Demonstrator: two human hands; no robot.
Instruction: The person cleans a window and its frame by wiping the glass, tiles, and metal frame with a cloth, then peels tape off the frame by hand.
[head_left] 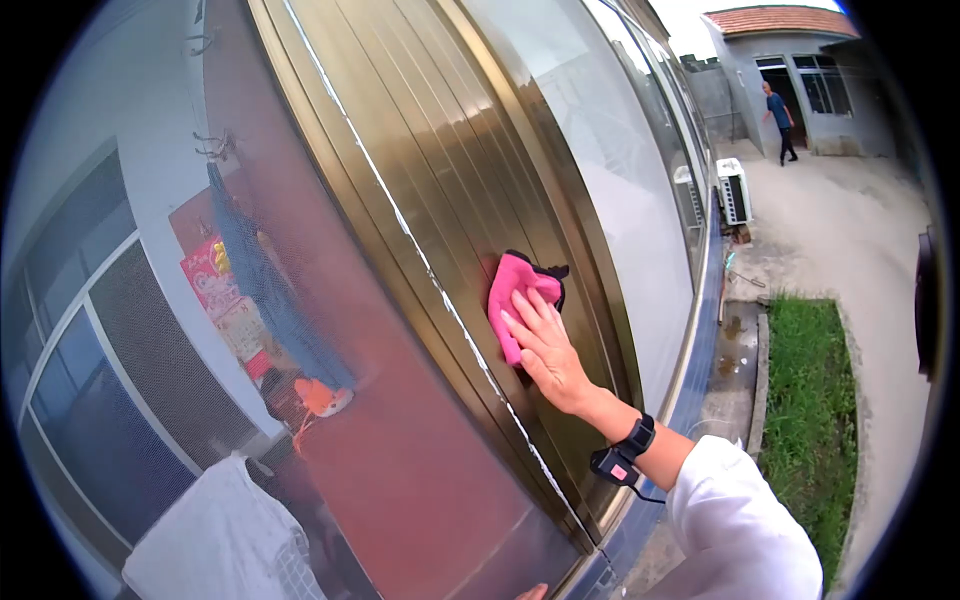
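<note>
My right hand (548,352) presses a pink cloth (512,285) with a dark edge flat against a gold-coloured metal frame (440,150). Its fingers are spread over the cloth, and a black device (620,455) with a cable is strapped to the wrist. A thin strip of white sealant (405,225) runs down the frame just left of the cloth. At the bottom edge, only a bit of my left hand (535,592) shows, close to the lower frame. Most of its fingers are out of view.
Left of the frame is a glass pane (420,490) with a room behind it or mirrored in it. Another pane (620,170) lies to the right. Beyond are an air-conditioner unit (734,190), a grass strip (810,400) and a person (778,120) on the concrete yard.
</note>
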